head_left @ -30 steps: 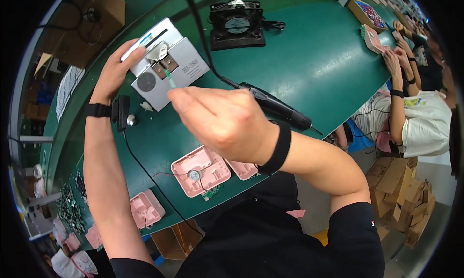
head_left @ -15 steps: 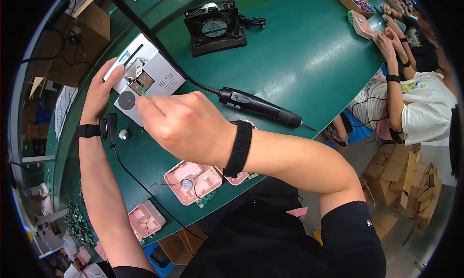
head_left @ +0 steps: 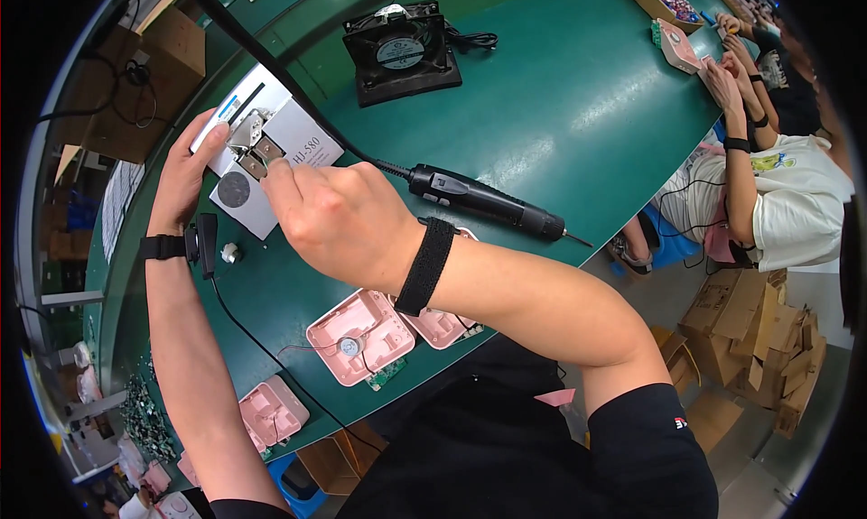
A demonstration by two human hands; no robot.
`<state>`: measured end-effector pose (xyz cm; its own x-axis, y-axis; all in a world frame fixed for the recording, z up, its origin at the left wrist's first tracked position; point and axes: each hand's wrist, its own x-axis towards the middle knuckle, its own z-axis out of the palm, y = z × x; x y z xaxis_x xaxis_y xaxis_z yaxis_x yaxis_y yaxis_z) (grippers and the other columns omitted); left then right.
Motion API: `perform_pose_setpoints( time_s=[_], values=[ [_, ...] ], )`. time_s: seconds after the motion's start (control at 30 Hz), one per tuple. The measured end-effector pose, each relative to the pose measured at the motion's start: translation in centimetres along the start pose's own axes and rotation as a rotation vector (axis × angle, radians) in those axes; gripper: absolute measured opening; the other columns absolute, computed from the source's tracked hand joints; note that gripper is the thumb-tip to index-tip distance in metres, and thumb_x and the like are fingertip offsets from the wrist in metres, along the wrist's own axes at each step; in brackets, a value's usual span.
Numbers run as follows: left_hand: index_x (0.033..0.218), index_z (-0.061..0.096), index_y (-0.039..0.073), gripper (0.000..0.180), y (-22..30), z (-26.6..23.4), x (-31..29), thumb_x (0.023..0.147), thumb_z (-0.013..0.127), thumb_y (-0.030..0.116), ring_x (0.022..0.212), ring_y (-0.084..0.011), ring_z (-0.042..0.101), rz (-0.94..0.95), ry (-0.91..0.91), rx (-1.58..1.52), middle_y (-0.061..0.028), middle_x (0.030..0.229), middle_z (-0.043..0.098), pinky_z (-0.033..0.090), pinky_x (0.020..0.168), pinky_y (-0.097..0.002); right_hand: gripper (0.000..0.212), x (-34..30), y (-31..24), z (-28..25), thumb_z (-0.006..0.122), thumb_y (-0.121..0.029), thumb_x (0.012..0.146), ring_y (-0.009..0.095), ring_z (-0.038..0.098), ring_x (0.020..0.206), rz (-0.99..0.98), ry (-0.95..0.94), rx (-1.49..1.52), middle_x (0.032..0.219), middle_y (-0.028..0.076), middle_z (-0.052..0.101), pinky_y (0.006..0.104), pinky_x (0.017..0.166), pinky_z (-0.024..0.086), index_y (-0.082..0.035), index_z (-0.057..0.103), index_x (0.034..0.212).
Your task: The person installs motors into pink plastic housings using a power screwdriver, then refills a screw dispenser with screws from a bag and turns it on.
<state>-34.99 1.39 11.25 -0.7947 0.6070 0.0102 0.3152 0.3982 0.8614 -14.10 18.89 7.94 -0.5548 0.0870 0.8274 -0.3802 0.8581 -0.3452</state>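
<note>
A silver box-shaped bench machine (head_left: pixel 312 140) with a metal mechanism and a round dark disc on top stands at the upper left of the green table. My left hand (head_left: pixel 187 171) grips its left side, thumb on the top edge and fingers round the outer wall. My right hand (head_left: pixel 334 217) is closed in a pinch over the machine, fingertips at the small metal block (head_left: pixel 262 155) beside the mechanism. What the fingertips hold is mostly hidden and too small to name. A black electric screwdriver (head_left: pixel 488 201) lies just right of the machine, its bit pointing right.
Pink plastic housings (head_left: pixel 334 338) with wires and a small motor lie near the front edge. A black fan (head_left: pixel 397 54) stands at the back. A cord (head_left: pixel 262 352) runs from my left wrist strap. Another person's hands (head_left: pixel 722 81) work at the far right, near a pink housing (head_left: pixel 675 45).
My right hand has shifted slightly, its fingertips now closer to the metal block. The thin green piece seen at the fingertips before is now mostly hidden. My left hand stays on the machine.
</note>
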Motion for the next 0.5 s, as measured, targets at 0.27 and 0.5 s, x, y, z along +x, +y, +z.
perform_pose_setpoints(
  time_s=[0.27, 0.5],
  values=[
    [0.129, 0.062, 0.004, 0.044, 0.5, 0.4, -0.3, 0.098, 0.065, 0.035, 0.101, -0.0082, 0.054, 0.02, -0.002, 0.014, 0.0006, 0.11, 0.064, 0.041, 0.092, -0.023, 0.012, 1.1, -0.6, 1.3, 0.06, -0.007, 0.074, 0.019, 0.066, 0.054, -0.023, -0.08, -0.163, 0.063, 0.008, 0.061, 0.0302, 0.045, 0.05, 0.002, 0.062, 0.082],
    [0.128, 0.062, 0.004, 0.043, 0.6, 0.7, -0.2, 0.098, 0.065, 0.035, 0.101, -0.0081, 0.054, 0.028, -0.012, 0.016, 0.0005, 0.11, 0.064, 0.042, 0.092, -0.0232, 0.01, 0.5, 0.2, 2.2, 0.06, -0.008, 0.075, 0.02, 0.066, 0.052, -0.007, -0.068, -0.144, 0.063, 0.008, 0.061, 0.0305, 0.046, 0.051, 0.001, 0.061, 0.079]
  ],
)
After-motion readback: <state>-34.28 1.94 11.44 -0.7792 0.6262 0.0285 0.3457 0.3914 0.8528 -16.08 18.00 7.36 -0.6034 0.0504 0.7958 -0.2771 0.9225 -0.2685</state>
